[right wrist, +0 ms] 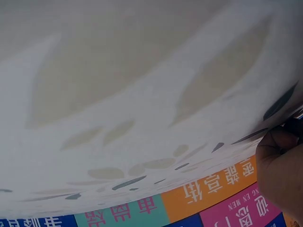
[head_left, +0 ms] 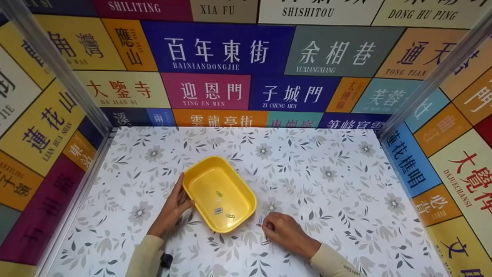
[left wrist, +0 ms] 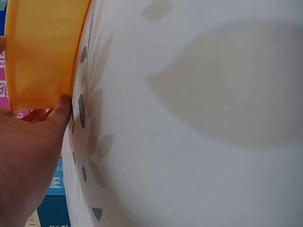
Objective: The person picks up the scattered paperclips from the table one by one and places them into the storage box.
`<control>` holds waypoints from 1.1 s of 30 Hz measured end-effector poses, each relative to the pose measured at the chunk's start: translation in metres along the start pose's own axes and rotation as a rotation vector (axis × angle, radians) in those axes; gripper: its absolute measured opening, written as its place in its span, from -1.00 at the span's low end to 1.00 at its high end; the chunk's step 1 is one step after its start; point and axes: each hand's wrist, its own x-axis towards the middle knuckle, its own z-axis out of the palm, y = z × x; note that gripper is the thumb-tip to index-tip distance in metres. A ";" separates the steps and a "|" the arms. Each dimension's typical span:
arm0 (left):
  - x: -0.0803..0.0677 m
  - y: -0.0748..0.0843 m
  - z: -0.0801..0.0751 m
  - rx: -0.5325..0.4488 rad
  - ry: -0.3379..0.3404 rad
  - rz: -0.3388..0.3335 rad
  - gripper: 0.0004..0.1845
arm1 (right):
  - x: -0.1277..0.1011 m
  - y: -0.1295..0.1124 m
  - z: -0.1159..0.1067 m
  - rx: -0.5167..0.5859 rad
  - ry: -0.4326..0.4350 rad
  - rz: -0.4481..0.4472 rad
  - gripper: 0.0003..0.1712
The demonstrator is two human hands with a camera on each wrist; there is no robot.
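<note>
A yellow plastic tray sits on the patterned tabletop, with several paper clips lying loose inside it. Along the tray's left side, my left hand rests its extended fingers and thumb against the outer wall. The left wrist view shows a straight finger touching the lower part of the orange-looking wall. To the right of the tray, my right hand is low over the table with bent fingers. A blue paper clip and a reddish paper clip lie by its fingertips; I cannot tell whether they pinch one.
The tabletop has a white covering printed with grey leaves and flowers. Panels of coloured signs stand behind it and on both sides, with clear corner posts. A small black object is beside the left sleeve.
</note>
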 end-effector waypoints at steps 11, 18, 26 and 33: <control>-0.002 -0.004 -0.002 -0.031 0.003 -0.032 0.08 | 0.005 -0.003 -0.008 0.059 -0.035 0.044 -0.78; -0.003 -0.004 -0.001 -0.049 0.005 -0.020 0.08 | 0.011 -0.009 -0.014 0.044 0.005 0.014 -0.77; -0.003 -0.003 0.001 -0.027 0.006 -0.017 0.07 | 0.019 -0.018 -0.024 0.051 0.021 -0.017 -0.76; -0.001 -0.001 0.000 -0.046 -0.008 0.006 0.07 | 0.025 -0.024 -0.033 0.054 0.009 0.002 -0.77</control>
